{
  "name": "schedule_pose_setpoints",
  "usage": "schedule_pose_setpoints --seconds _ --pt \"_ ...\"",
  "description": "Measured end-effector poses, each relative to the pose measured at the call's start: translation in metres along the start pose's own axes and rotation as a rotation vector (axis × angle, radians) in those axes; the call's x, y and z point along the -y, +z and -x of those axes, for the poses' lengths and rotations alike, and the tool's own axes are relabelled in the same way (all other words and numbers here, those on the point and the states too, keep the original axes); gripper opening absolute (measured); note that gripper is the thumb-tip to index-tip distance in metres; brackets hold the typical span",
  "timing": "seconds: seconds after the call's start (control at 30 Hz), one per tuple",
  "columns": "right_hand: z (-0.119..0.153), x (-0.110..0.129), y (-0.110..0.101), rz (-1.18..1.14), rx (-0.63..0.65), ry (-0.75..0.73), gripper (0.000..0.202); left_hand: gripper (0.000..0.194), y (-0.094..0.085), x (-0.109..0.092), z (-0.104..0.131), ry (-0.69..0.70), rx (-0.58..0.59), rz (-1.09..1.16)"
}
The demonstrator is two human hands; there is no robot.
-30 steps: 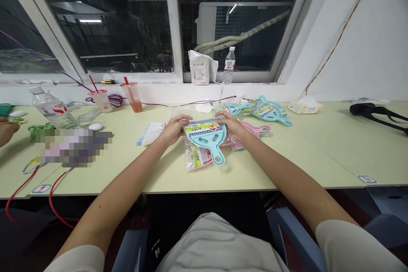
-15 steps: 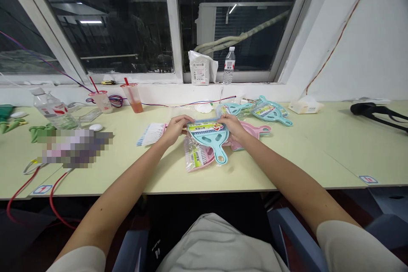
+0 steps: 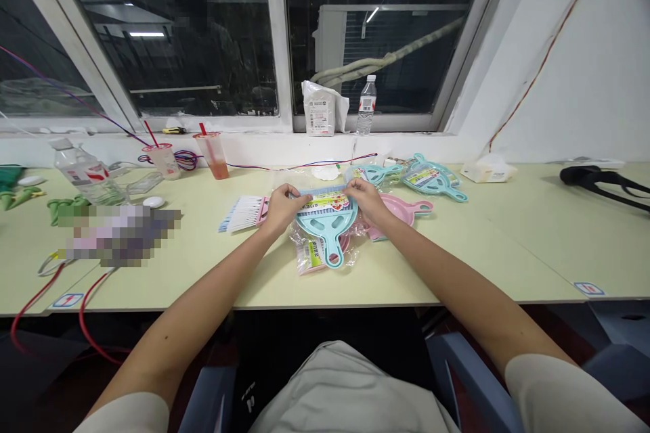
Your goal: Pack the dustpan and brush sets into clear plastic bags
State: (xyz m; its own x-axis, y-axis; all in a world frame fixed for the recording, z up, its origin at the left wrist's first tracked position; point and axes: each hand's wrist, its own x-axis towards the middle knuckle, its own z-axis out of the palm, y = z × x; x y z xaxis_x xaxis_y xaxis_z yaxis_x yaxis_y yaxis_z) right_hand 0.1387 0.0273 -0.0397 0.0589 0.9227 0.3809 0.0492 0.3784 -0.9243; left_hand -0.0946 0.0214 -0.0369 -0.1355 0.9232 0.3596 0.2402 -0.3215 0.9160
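Head view: holding bagged blue dustpan (image 3: 329,227) by upper corners, with left hand (image 3: 283,208) and right hand (image 3: 366,201), each grip pinched onto it. Positioned over pink bagged set (image 3: 315,256) on worktop (image 3: 305,292). Beside left hand, white-bristled brush (image 3: 245,213); beside right, pink dustpan (image 3: 400,208).

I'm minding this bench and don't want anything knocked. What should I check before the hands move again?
1. Left hand gripping the blue dustpan: ok, at its upper left.
2. Right hand gripping it too: ok, at the upper right.
3. Pink packet fully visible: not ok, the blue dustpan partly hides it.
4. Those two not touching: cannot tell.
5. Cup of reddish drink apart from both hands: ok.
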Motion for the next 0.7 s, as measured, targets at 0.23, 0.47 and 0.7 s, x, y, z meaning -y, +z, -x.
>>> schedule_pose_setpoints --seconds 0.23,0.47,0.7 --pt "0.008 0.031 -0.012 0.660 0.131 -0.642 0.013 0.040 0.002 -0.007 0.003 -0.030 0.043 -0.010" --pt "0.021 0.045 0.016 0.936 0.484 -0.798 0.028 0.032 0.008 -0.014 0.010 0.056 0.097 -0.008" --pt "0.017 0.037 0.018 0.889 0.490 -0.803 0.026 0.028 0.010 -0.010 0.009 0.096 0.090 0.023"
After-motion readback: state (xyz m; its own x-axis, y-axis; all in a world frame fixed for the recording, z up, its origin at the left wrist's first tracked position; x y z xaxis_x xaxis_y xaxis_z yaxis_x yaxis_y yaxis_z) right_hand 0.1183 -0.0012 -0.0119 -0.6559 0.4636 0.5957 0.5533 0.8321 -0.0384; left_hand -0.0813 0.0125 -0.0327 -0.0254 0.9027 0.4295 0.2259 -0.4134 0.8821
